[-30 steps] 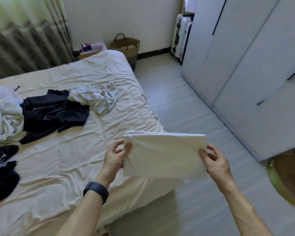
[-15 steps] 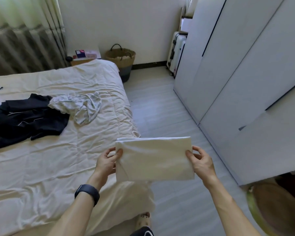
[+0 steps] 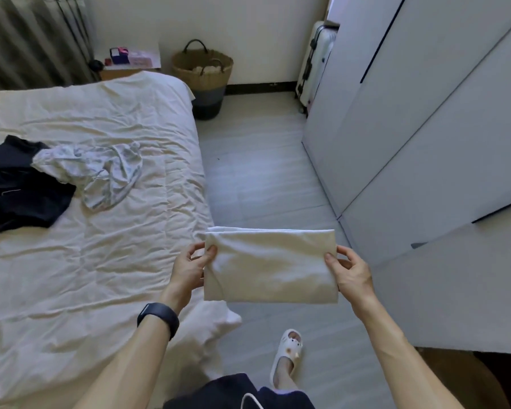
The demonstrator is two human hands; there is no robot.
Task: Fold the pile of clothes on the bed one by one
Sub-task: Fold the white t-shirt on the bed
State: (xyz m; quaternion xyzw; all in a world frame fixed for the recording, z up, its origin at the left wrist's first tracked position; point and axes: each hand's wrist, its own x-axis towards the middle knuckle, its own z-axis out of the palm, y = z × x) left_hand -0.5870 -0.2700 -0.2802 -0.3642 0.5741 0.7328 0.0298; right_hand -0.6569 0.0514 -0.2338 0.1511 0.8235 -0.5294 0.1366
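A folded white garment (image 3: 270, 265) hangs in the air as a flat rectangle over the floor, just off the bed's right edge. My left hand (image 3: 189, 268) pinches its left edge, thumb on top. At the right edge my right hand (image 3: 350, 271) pinches it the same way. On the cream bed (image 3: 86, 261) lie a crumpled pale patterned garment (image 3: 98, 172) and, at the left edge of view, a black garment (image 3: 15, 187), partly cut off.
White wardrobe doors (image 3: 425, 128) line the right side. A woven basket (image 3: 204, 75) stands at the far wall by the bed's corner, a white suitcase (image 3: 314, 63) beside the wardrobe. A nightstand (image 3: 127, 64) holds small items. My slippered foot (image 3: 286, 355) is on the grey floor.
The view has swung right and down, so the clothes on the bed slid leftwards and my foot came into view. Both hands keep hold of the folded garment, now beside the bed.
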